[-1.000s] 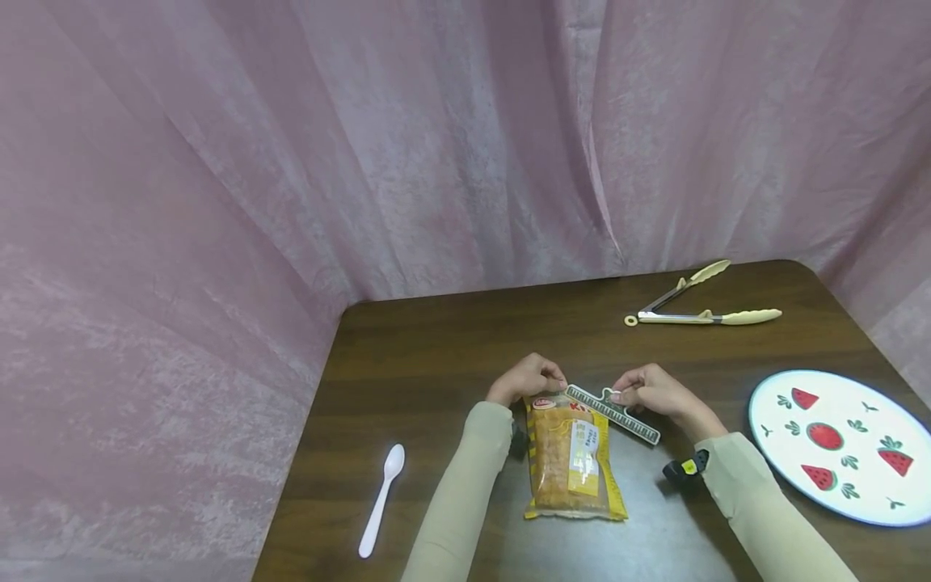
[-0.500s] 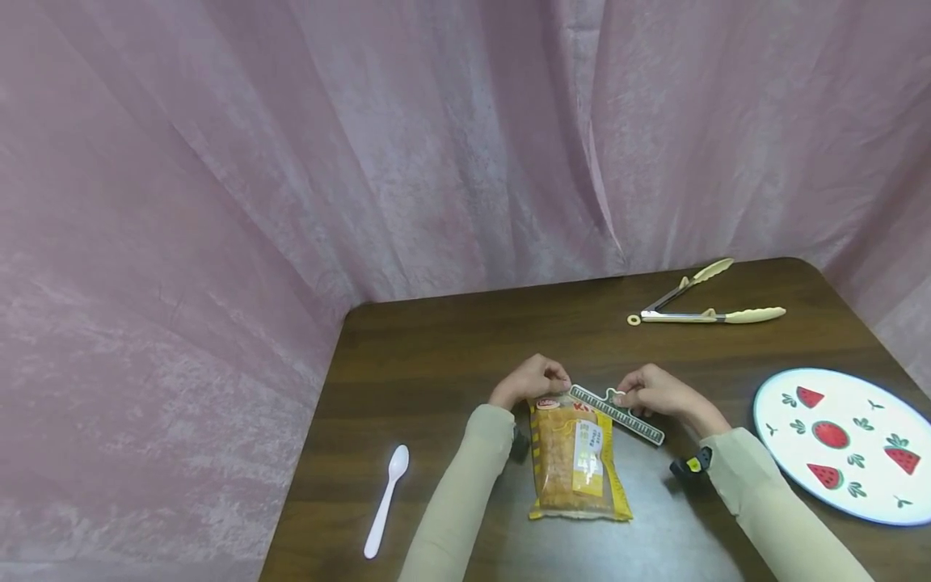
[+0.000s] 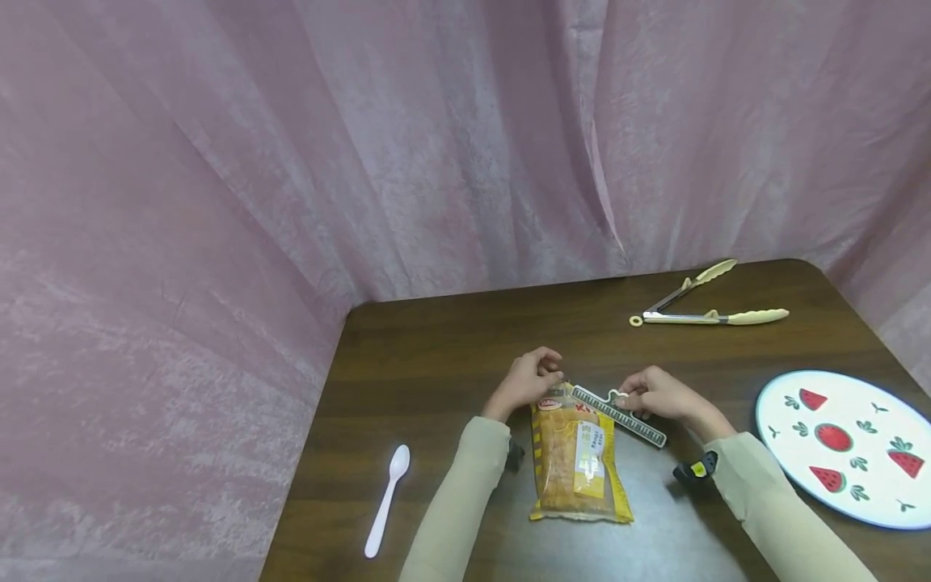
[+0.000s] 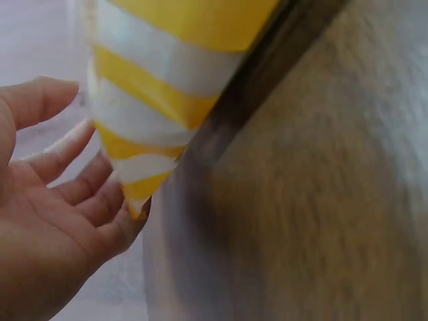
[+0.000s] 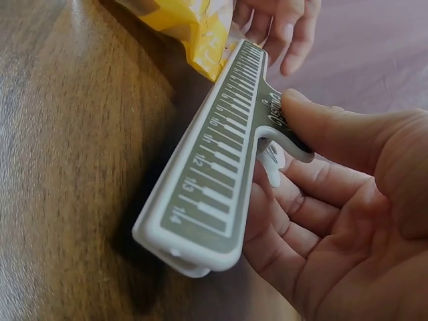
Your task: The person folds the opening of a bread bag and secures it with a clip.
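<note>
A yellow-and-clear bag of bread (image 3: 575,461) lies on the table. Across its upper right corner sits a long bag clip (image 3: 618,416), printed with piano keys and numbers and slanting down to the right. My right hand (image 3: 658,394) pinches the clip's handle between thumb and fingers, the thumb on the dark printed tab in the right wrist view. At the bag's top left is my left hand (image 3: 525,380). In the left wrist view its thumb and fingers stand apart, loosely bent, beside the bag's striped yellow-and-white corner (image 4: 157,93). The far end of the clip overlaps the bag's edge.
A white plastic spoon (image 3: 388,499) lies to the left. Tongs (image 3: 687,318) with cream tips lie spread at the back right. An oval plate (image 3: 789,420) with a watermelon pattern is at the right. A pink curtain (image 3: 465,145) hangs behind the wooden table (image 3: 422,356).
My left thumb and fingers have parted at the bag's top, and the hand has shifted slightly up and left. The right hand keeps its pinch on the clip almost in place.
</note>
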A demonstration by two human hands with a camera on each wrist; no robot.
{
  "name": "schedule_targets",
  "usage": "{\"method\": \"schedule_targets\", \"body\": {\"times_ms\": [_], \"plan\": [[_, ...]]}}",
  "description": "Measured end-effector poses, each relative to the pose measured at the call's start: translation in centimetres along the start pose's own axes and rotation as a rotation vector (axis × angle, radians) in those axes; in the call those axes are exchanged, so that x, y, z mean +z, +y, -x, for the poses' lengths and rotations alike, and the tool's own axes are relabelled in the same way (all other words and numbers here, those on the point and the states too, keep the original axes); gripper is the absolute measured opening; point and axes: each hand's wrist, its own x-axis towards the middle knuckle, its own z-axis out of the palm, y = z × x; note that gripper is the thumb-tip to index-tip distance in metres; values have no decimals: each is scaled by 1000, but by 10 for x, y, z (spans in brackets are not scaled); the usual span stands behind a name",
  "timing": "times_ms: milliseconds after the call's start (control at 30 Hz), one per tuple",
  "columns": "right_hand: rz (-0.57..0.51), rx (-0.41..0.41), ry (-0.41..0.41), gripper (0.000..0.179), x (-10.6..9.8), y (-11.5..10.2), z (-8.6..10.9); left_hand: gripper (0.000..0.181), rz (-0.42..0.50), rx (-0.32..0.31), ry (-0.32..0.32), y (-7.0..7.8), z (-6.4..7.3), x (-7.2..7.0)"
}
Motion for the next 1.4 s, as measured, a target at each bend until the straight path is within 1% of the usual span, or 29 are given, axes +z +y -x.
{"method": "schedule_targets", "body": {"times_ms": [67,167,200,300,400,500,600,700,767,833,900,933,1067,1133,1233,1333,1400], "plan": [[3,-3,5,12,-1,0,0,32,7,-2,39,1,3,-3],[9,-13,10,12,-1,1,0,33,21,0,104,3,7,-6],[12,-15,10,12,-1,2,0,33,26,-11,132,3,8,-7],[14,-22,9,13,-1,2,0,31,75,-61,213,5,16,-10],[6,-39,14,15,-2,0,1,29,136,-122,279,7,24,-12],[-18,-46,25,16,-2,-2,4,31,199,-173,319,8,29,-10],[-34,-52,37,17,-3,-3,7,33,249,-200,341,5,32,-8],[-50,-52,48,18,-3,-4,8,34,313,-212,342,2,33,-5],[-57,-55,52,19,-3,-4,9,33,361,-234,327,0,33,-4],[-69,-50,59,19,-3,-4,8,32,411,-267,312,-1,33,-1],[-69,-61,61,19,-3,-3,8,32,448,-306,308,-1,33,1],[-70,-62,65,19,-3,-2,8,32,461,-324,312,-1,33,2],[-67,-67,81,19,-3,1,8,28,488,-360,326,0,32,8],[-72,-56,87,18,-3,2,8,23,507,-378,315,0,31,11],[-83,-47,88,18,-3,3,8,18,553,-396,279,-1,30,13],[-97,-40,90,18,-3,4,8,17,597,-389,250,-3,29,15],[-103,-41,89,18,-3,4,9,16,610,-386,241,-4,28,16]]}}
